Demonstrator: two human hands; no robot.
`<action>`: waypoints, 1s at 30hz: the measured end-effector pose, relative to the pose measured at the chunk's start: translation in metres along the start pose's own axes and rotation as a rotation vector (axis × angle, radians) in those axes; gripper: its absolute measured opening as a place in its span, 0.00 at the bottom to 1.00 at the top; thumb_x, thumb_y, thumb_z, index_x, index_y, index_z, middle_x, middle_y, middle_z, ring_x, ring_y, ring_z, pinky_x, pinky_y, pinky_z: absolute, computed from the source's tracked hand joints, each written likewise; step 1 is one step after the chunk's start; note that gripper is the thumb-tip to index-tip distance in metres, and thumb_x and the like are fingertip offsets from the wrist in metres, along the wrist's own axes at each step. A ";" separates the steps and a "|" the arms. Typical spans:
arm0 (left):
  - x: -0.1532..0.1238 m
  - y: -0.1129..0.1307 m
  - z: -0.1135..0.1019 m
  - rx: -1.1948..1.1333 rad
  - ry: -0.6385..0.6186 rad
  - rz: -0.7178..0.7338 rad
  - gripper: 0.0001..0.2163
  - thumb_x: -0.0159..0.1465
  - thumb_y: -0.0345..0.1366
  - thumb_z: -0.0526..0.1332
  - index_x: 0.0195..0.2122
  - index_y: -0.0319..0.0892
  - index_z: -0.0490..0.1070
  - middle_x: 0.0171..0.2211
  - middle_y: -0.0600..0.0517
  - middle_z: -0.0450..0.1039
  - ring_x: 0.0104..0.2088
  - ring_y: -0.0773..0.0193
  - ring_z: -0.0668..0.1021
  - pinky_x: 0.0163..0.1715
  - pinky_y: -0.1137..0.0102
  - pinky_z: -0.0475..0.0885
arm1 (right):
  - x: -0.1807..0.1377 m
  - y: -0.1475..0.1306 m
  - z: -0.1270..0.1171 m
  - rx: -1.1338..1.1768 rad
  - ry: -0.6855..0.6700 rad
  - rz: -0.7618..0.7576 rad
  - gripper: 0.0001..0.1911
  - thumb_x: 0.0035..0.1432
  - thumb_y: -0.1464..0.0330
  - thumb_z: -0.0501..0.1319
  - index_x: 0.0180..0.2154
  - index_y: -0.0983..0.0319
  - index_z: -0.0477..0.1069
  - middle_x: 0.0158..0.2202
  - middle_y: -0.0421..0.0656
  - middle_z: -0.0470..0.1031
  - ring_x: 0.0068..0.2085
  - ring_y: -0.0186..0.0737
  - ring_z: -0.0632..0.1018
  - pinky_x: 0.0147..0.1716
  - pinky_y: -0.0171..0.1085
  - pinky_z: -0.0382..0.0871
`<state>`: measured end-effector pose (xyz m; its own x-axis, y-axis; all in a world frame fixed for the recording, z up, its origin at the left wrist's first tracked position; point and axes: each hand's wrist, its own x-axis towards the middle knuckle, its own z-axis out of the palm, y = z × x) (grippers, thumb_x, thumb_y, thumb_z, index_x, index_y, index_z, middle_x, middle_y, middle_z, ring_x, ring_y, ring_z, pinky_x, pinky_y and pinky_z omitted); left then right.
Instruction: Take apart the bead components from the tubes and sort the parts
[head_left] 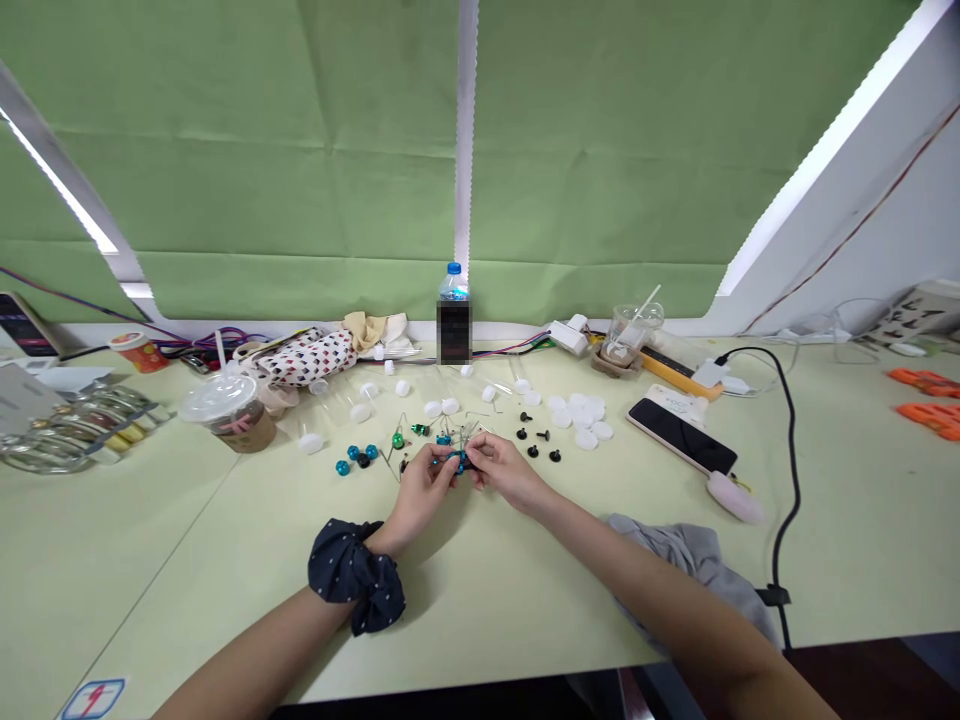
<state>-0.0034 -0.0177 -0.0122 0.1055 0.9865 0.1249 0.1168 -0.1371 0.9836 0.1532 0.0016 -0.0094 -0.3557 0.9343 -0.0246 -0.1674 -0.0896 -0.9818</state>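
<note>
Between blue knobs [353,453] and black pieces [533,452], left fingers [436,453] and right fingers [482,452] grip a small blue part [459,460].

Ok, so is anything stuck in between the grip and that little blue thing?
Nothing that I can see: the left grip and the right grip are both on the small blue piece. The black pieces lie off to the right, not in between.

The head camera looks down across the table [487,610].
</note>
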 end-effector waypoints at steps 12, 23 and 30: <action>0.023 0.009 -0.040 0.293 0.127 0.093 0.12 0.60 0.44 0.57 0.38 0.42 0.63 0.27 0.53 0.69 0.24 0.66 0.73 0.23 0.72 0.66 | 0.015 -0.008 -0.043 -0.496 0.310 -0.054 0.08 0.52 0.63 0.58 0.30 0.61 0.65 0.26 0.38 0.67 0.21 0.31 0.68 0.22 0.33 0.60; 0.039 0.003 -0.127 1.094 0.114 0.143 0.05 0.57 0.37 0.55 0.33 0.43 0.63 0.32 0.48 0.71 0.32 0.56 0.74 0.31 0.66 0.66 | 0.017 -0.017 -0.072 -1.430 0.293 0.083 0.08 0.55 0.78 0.55 0.30 0.65 0.71 0.36 0.47 0.69 0.34 0.35 0.71 0.32 0.32 0.58; 0.044 -0.022 -0.138 1.117 0.097 0.162 0.05 0.58 0.36 0.53 0.33 0.41 0.64 0.32 0.45 0.71 0.34 0.54 0.74 0.35 0.63 0.68 | 0.015 -0.017 -0.067 -1.581 0.243 0.166 0.10 0.58 0.77 0.52 0.34 0.65 0.72 0.37 0.50 0.68 0.36 0.39 0.71 0.30 0.34 0.57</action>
<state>-0.1373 0.0415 -0.0109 0.1281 0.9460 0.2977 0.9302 -0.2188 0.2949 0.2117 0.0406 -0.0056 -0.0987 0.9949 -0.0219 0.9822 0.0939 -0.1626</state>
